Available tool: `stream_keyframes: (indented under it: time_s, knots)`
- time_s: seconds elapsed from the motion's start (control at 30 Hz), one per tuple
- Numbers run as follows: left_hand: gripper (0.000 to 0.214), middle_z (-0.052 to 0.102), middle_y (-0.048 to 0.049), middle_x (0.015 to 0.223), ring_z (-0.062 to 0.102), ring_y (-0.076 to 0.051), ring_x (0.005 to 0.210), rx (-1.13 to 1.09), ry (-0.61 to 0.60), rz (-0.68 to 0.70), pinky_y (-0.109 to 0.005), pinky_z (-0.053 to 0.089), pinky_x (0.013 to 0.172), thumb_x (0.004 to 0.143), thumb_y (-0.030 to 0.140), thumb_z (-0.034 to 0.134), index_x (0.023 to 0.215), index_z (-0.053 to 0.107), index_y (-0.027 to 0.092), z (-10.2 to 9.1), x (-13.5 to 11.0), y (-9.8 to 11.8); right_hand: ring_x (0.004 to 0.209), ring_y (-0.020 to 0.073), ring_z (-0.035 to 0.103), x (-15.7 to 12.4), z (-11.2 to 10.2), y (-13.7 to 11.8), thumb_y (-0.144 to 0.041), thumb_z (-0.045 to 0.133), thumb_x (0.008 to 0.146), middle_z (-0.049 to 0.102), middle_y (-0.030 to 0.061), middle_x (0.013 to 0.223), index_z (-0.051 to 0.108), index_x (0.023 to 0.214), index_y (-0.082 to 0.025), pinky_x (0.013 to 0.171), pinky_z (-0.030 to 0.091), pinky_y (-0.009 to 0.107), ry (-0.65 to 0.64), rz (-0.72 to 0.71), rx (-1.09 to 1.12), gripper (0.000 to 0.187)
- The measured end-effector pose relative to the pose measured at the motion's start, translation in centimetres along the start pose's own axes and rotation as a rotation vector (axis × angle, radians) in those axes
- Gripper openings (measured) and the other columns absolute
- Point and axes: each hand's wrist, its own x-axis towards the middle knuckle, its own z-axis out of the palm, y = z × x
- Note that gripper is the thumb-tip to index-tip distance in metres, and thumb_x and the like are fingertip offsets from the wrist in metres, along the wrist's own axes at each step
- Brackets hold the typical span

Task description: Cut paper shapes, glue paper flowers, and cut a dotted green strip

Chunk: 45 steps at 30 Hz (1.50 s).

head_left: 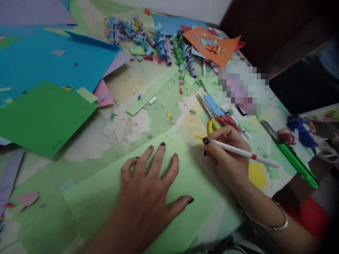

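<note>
My left hand (150, 187) lies flat with fingers spread on a light green paper sheet (106, 197) near the table's front edge. My right hand (225, 155) is closed round a white marker with a yellow tip (246, 153), held like a pen. Its tip touches the sheet's upper right corner, where small yellow dots show. Red-and-yellow-handled scissors (212, 114) lie just beyond my right hand.
A dark green sheet (45, 116) and a blue sheet (42, 60) cover the left. Several rolled paper curls (156, 42) and an orange sheet with scraps (212, 44) lie at the back. A green utility knife (293, 157) rests at the right edge.
</note>
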Motion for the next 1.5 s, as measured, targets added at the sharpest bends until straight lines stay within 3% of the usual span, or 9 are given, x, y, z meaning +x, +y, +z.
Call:
stream_keyframes:
  time_s: [0.17, 0.27, 0.6, 1.5]
  knots:
    - [0.06, 0.048, -0.0152, 0.141, 0.046, -0.04, 0.122, -0.002, 0.013, 0.0, -0.055, 0.031, 0.089, 0.079, 0.072, 0.046, 0.123, 0.059, 0.034, -0.1, 0.0, 0.1, 0.042, 0.0064, 0.047, -1.7, -0.9, -0.2, -0.013, 0.061, 0.081, 0.063, -0.0032, 0.059, 0.054, 0.084, -0.021, 0.038, 0.035, 0.017, -0.206, 0.124, 0.034, 0.011]
    - [0.058, 0.048, -0.0165, 0.141, 0.046, -0.041, 0.122, -0.002, 0.025, 0.018, -0.056, 0.032, 0.088, 0.079, 0.072, 0.046, 0.122, 0.059, 0.035, -0.1, -0.1, 0.0, 0.042, 0.007, 0.048, -2.5, -1.3, 0.0, -0.017, 0.061, 0.084, 0.063, -0.0033, 0.06, 0.051, 0.081, -0.022, 0.038, 0.035, 0.018, -0.287, 0.109, 0.04, 0.011]
    - [0.056, 0.045, -0.0199, 0.142, 0.045, -0.043, 0.122, 0.015, 0.045, 0.059, -0.058, 0.032, 0.087, 0.082, 0.068, 0.045, 0.121, 0.06, 0.031, 0.2, -0.1, -0.1, 0.05, 0.0055, 0.045, -1.7, -1.2, 0.1, -0.009, 0.06, 0.08, 0.054, -0.0044, 0.062, 0.057, 0.075, -0.019, 0.045, 0.035, 0.02, -0.343, -0.232, -0.324, 0.011]
    - [0.054, 0.045, -0.0185, 0.142, 0.045, -0.044, 0.124, -0.006, 0.016, 0.051, -0.059, 0.032, 0.089, 0.082, 0.067, 0.047, 0.121, 0.06, 0.032, 0.0, 0.0, -0.1, 0.049, 0.0053, 0.046, -1.6, -1.2, -0.2, -0.008, 0.057, 0.079, 0.056, -0.0041, 0.06, 0.058, 0.076, -0.018, 0.044, 0.035, 0.019, -0.397, -0.298, -0.395, 0.011]
